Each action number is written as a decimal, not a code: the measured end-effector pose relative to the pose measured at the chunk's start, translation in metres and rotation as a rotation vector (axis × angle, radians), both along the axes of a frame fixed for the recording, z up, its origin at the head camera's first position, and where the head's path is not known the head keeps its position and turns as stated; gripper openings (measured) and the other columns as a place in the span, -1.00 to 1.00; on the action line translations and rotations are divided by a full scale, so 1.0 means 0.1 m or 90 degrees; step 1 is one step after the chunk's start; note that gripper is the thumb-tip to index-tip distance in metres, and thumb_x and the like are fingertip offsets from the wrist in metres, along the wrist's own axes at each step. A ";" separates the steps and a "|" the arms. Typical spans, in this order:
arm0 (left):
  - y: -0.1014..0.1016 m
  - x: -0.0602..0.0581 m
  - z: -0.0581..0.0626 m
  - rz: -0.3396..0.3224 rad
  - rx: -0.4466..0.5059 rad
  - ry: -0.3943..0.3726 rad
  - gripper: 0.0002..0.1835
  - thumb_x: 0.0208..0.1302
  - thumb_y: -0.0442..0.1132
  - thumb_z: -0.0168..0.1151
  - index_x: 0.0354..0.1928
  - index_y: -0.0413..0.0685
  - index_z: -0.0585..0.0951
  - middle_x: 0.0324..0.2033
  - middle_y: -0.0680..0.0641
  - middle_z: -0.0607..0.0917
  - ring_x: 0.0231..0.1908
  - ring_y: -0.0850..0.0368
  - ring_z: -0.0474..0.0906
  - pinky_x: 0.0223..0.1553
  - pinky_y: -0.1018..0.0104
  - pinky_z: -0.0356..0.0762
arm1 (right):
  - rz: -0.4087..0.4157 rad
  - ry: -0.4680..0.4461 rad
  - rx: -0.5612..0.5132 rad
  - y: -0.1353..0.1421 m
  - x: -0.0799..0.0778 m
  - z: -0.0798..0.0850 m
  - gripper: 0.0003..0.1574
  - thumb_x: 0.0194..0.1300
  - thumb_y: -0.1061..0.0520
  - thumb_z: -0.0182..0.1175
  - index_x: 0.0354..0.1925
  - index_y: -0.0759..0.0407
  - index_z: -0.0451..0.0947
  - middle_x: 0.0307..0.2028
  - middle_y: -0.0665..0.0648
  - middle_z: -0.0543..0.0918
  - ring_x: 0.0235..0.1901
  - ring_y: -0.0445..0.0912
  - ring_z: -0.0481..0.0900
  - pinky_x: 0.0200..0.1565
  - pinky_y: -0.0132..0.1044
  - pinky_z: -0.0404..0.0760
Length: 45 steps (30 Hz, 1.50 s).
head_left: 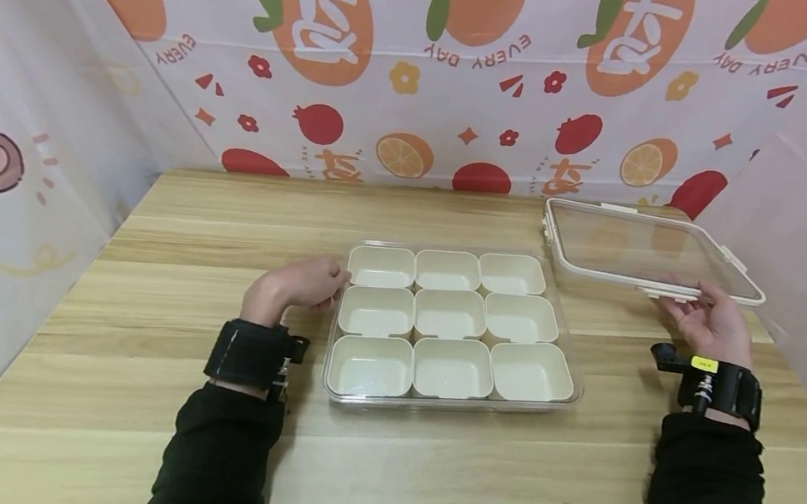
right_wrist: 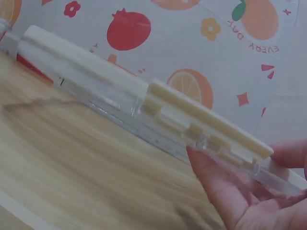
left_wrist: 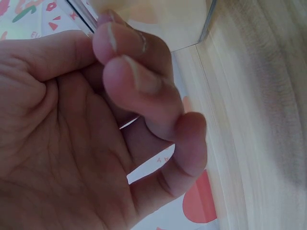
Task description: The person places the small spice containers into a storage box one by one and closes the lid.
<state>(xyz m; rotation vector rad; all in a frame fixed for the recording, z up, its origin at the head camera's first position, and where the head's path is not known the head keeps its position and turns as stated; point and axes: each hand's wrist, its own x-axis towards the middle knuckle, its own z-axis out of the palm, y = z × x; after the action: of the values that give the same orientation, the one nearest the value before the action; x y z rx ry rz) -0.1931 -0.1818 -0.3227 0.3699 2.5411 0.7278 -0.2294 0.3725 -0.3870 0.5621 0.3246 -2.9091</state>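
Note:
A clear plastic box (head_left: 448, 405) lies on the wooden table, holding several cream compartment cups (head_left: 450, 314) in a grid, with nothing in them. My left hand (head_left: 303, 282) is at the box's left side, fingers curled and fingertips at its edge. In the left wrist view, the curled fingers (left_wrist: 144, 86) partly hide the thumb tip and the contact with the box wall (left_wrist: 163, 24). My right hand (head_left: 715, 324) grips the near right edge of a clear lid (head_left: 639, 243) with a cream rim. Clip tabs (right_wrist: 206, 124) on that rim show beside the fingers in the right wrist view.
The light wooden table (head_left: 465, 487) extends around the box. A fruit-print cloth (head_left: 420, 119) hangs behind the table's back edge, with pale sheets (head_left: 86, 129) at the sides. The lid is held over the table's back right, to the right of the box.

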 end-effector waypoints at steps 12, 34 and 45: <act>0.01 -0.02 0.00 -0.010 -0.009 0.007 -0.54 0.43 -0.19 -0.31 -0.62 -0.19 0.40 -0.82 0.06 0.32 -0.76 0.20 0.20 -0.53 0.28 0.22 | -0.051 -0.001 -0.074 -0.09 -0.01 0.05 -0.59 0.28 0.37 -0.07 0.11 0.29 0.29 0.10 0.26 0.40 0.09 0.07 0.31 0.15 -0.10 0.28; 0.01 0.06 0.08 0.051 -0.054 0.048 -0.53 0.42 -0.01 -0.28 -0.25 -0.22 0.53 -0.50 -0.14 0.56 -0.47 0.03 0.44 -0.33 0.12 0.40 | -0.128 0.111 -0.006 -0.53 0.08 0.75 -0.60 0.25 0.42 -0.08 0.02 0.18 0.14 -0.02 0.46 0.43 -0.04 0.27 0.39 -0.06 0.05 0.46; 0.06 0.05 0.15 0.145 -0.053 0.267 -0.54 0.38 -0.02 -0.20 0.04 -0.29 0.39 0.02 -0.31 0.31 -0.04 -0.17 0.26 -0.04 -0.14 0.33 | -0.128 0.138 -0.041 -0.67 0.15 0.95 -0.44 0.18 0.47 -0.06 0.12 0.17 0.13 -0.01 0.52 0.40 -0.01 0.31 0.34 -0.08 0.12 0.46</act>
<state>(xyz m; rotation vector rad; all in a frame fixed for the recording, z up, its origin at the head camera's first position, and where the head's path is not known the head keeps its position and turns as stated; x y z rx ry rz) -0.1882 -0.1756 -0.3079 0.2241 3.0372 0.6798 -0.2145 0.3053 -0.2921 0.2852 0.2100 -3.1695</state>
